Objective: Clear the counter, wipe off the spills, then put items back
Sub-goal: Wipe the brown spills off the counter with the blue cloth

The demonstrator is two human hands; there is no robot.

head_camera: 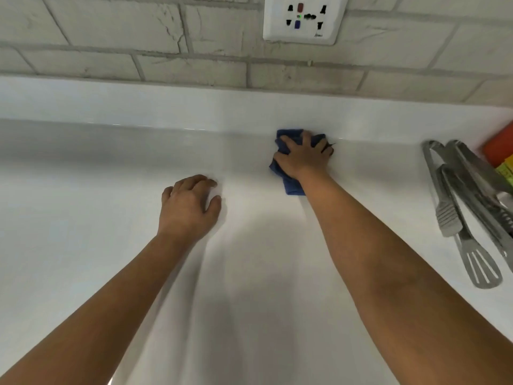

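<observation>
Your two bare forearms reach away from you over the smooth white worktop (83, 245). Your left hand (188, 207) rests on it with fingers loosely bent, holding nothing. Your right hand (304, 157) is the farther one, fingers spread and pressing the crumpled blue cloth (293, 187) at the worktop's back edge below the wall socket (305, 19). That cloth's long axis runs toward you, so I judge the next wipe stroke is your right hand's. Steel tongs (460, 215) lie well apart, to the right.
</observation>
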